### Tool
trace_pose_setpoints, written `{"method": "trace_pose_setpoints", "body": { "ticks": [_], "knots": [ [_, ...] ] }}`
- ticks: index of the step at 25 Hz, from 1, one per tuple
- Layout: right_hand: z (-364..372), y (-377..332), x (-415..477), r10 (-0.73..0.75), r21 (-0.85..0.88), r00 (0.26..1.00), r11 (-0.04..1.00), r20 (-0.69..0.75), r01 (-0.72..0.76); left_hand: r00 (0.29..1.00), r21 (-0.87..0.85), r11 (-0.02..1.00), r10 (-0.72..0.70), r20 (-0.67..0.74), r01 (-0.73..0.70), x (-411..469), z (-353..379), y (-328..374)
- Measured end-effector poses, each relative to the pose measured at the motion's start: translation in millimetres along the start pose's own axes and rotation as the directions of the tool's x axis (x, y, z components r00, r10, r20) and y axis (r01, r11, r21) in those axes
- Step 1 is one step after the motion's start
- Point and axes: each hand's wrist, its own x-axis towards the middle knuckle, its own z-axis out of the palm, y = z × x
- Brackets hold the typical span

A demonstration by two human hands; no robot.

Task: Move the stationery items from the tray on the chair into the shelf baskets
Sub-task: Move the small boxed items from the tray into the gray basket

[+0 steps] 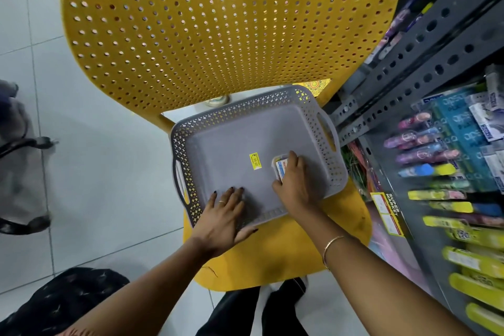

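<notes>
Meanwhile right hand (pixel 293 183) fingers grip a small box (pixel 281 168) in the tray (pixel 245 144); left hand (pixel 222 215) lies flat.

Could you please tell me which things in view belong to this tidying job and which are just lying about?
Job:
grey tray
small packet under right hand
left hand on the tray's near rim
yellow chair
shelf stock

Lying about:
yellow price sticker
office chair base

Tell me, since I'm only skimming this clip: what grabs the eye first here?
The big yellow perforated chair fills the upper middle, with a grey tray on its seat. The right hand closes on a small white-and-blue packet, apparently the tray's last item, while the left hand lies flat on its near edge. Colourful pens crowd the shelf at right.
</notes>
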Motion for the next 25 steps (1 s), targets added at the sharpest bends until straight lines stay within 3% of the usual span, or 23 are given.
{"method": "trace_pose_setpoints", "body": {
  "ticks": [8, 13, 17, 20, 25],
  "knots": [
    [-82, -5, -25, -0.142, -0.006, 0.979, 0.99, -0.149, 0.143, 1.0, -0.015, 1.0, 0.014, -0.025, -0.015, 1, -43, 7],
    [-204, -19, -72, -0.164, 0.077, 0.947, 0.978, -0.277, 0.192, 0.989, -0.007, 0.992, 0.121, -0.086, -0.122, 11, -141, 33],
    [-317, -25, -134, -0.119, 0.117, 0.89, 0.975, -0.44, 0.188, 0.932, -0.013, 0.967, 0.24, -0.271, -0.253, 26, -237, 75],
    [-394, -11, -189, -0.038, 0.141, 0.839, 0.981, -0.543, 0.136, 0.805, 0.058, 0.902, 0.41, -0.428, -0.428, 40, -308, 123],
    [-486, 62, -310, 0.124, 0.127, 0.772, 0.99, -0.623, -0.056, 0.429, 0.228, 0.629, 0.71, -0.559, -0.743, 40, -393, 260]
  ]
}}
